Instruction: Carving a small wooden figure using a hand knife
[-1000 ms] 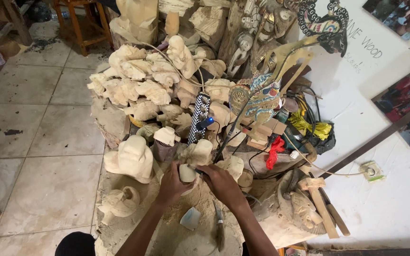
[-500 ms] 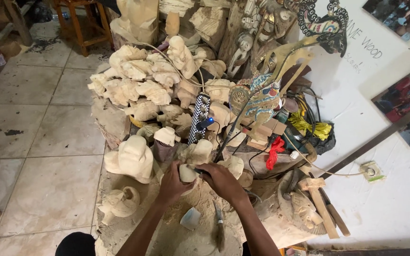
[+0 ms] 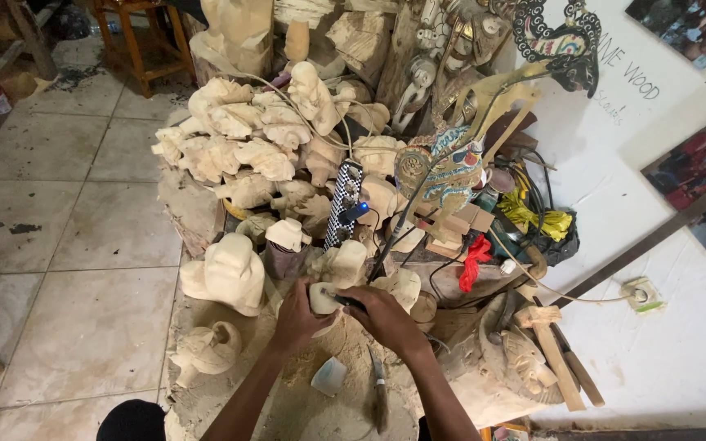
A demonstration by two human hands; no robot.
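My left hand (image 3: pixel 297 317) grips a small pale wooden carving (image 3: pixel 321 296) from the left. My right hand (image 3: pixel 386 314) is closed around a thin dark tool (image 3: pixel 350 301) whose tip rests against that carving. Both hands work just above a mound of sawdust (image 3: pixel 304 392). A larger unfinished pale carving (image 3: pixel 226 273) stands to the left of my left hand. Another small carving (image 3: pixel 342 263) sits just behind the piece I hold.
Several rough pale carvings (image 3: pixel 239 147) are heaped behind. A black-and-white checked power strip (image 3: pixel 343 204) lies among them. A wooden mallet (image 3: pixel 551 347) and a carved mask (image 3: pixel 525 363) lie right. A chisel (image 3: pixel 379 390) and a small pale cup (image 3: pixel 328 376) rest on the sawdust. A tiled floor (image 3: pixel 67 245) spreads left.
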